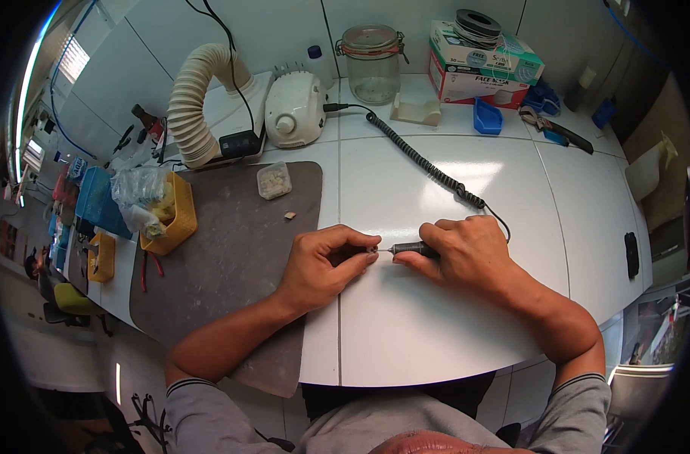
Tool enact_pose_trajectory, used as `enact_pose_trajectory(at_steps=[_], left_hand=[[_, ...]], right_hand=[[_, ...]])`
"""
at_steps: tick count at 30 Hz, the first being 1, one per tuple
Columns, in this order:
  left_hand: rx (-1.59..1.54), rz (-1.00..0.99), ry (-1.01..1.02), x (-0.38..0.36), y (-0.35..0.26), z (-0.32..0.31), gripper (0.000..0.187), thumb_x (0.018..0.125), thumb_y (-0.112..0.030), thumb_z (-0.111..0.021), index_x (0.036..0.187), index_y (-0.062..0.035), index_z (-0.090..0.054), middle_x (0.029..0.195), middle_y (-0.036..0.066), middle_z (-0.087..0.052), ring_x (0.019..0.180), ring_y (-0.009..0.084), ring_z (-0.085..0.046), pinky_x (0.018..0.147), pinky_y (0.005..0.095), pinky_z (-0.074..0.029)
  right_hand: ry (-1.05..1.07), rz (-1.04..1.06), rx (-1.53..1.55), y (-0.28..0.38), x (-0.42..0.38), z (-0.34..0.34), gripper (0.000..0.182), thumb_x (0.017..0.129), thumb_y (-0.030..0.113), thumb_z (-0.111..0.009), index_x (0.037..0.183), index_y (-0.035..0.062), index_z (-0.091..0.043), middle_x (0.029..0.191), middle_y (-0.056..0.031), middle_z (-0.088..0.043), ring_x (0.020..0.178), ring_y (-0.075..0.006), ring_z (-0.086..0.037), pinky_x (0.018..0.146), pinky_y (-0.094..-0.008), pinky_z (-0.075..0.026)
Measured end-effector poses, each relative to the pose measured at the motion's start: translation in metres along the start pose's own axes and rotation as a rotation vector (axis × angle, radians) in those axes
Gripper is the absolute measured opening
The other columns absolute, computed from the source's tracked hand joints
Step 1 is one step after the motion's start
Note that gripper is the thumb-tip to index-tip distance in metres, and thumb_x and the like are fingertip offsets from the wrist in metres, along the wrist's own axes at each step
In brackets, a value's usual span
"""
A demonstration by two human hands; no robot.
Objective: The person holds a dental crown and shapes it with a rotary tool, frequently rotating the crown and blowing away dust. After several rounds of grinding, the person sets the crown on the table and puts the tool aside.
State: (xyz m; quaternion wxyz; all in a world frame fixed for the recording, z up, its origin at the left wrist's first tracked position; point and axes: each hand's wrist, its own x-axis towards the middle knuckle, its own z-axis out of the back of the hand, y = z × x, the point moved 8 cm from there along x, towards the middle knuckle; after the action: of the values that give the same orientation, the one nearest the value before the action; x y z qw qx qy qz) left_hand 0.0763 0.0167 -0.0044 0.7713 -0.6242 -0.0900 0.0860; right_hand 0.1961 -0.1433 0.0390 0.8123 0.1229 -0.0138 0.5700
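My right hand is closed around a dark rotary handpiece, its thin metal bit pointing left. Between the thumb and fingertips of my left hand is a small piece, mostly hidden by the fingers; its kind I cannot tell. The bit's tip meets the fingertips right at this piece. A black coiled cord runs from behind my right hand to a white control unit with a round knob. Up and left of my left hand, a tiny tan fragment lies near a clear box of pale bits.
A grey mat covers the table's left part. On it stand a yellow basket with plastic bags and red-handled pliers. Along the back are a ribbed hose, a glass jar, mask boxes and a blue tray.
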Motion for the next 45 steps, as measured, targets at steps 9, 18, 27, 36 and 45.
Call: enact_pose_trajectory(at_steps=[9, 18, 27, 36, 45], left_hand=[[-0.029, 0.050, 0.008, -0.0005, -0.0001, -0.0010, 0.019, 0.102, 0.004, -0.078, 0.121, 0.0045, -0.076, 0.111, 0.012, -0.082, 0.103, 0.0157, -0.080, 0.086, 0.0259, -0.067], [-0.083, 0.053, 0.025, -0.0001, 0.0032, -0.0012, 0.015, 0.100, 0.006, -0.078, 0.115, 0.0029, -0.076, 0.111, 0.012, -0.082, 0.105, 0.0168, -0.080, 0.086, 0.0266, -0.067], [-0.091, 0.070, 0.024, 0.0003, 0.0054, -0.0005, 0.015, 0.099, 0.008, -0.078, 0.114, 0.0034, -0.076, 0.111, 0.012, -0.082, 0.106, 0.0176, -0.080, 0.089, 0.0279, -0.067], [-0.068, 0.038, 0.039, 0.0010, 0.0030, -0.0037, 0.016, 0.098, 0.010, -0.079, 0.113, 0.0050, -0.078, 0.111, 0.013, -0.082, 0.107, 0.0178, -0.079, 0.097, 0.0294, -0.067], [-0.072, 0.032, 0.004, -0.0017, 0.0063, -0.0013, 0.017, 0.097, 0.010, -0.079, 0.113, 0.0043, -0.078, 0.114, 0.013, -0.080, 0.108, 0.0188, -0.079, 0.096, 0.0297, -0.069]], right_hand=[[0.008, -0.006, 0.000, -0.0004, 0.0000, -0.0001, 0.069, 0.102, 0.069, -0.068, 0.077, 0.0046, -0.075, 0.069, -0.0121, -0.075, 0.052, -0.0299, -0.070, 0.049, -0.0429, -0.052], [0.006, -0.001, 0.009, -0.0012, 0.0004, -0.0009, 0.069, 0.101, 0.069, -0.069, 0.076, 0.0050, -0.075, 0.068, -0.0117, -0.074, 0.051, -0.0296, -0.070, 0.048, -0.0427, -0.052], [0.007, 0.002, 0.006, -0.0010, 0.0005, -0.0010, 0.069, 0.100, 0.069, -0.070, 0.076, 0.0049, -0.075, 0.067, -0.0115, -0.074, 0.050, -0.0293, -0.069, 0.048, -0.0426, -0.051], [0.027, 0.016, -0.014, 0.0010, 0.0003, -0.0026, 0.069, 0.101, 0.070, -0.068, 0.079, 0.0052, -0.077, 0.070, -0.0107, -0.075, 0.051, -0.0275, -0.069, 0.048, -0.0417, -0.052], [0.007, 0.027, 0.042, -0.0008, -0.0001, -0.0009, 0.068, 0.102, 0.069, -0.067, 0.081, 0.0055, -0.078, 0.069, -0.0107, -0.076, 0.052, -0.0266, -0.071, 0.049, -0.0406, -0.053]])
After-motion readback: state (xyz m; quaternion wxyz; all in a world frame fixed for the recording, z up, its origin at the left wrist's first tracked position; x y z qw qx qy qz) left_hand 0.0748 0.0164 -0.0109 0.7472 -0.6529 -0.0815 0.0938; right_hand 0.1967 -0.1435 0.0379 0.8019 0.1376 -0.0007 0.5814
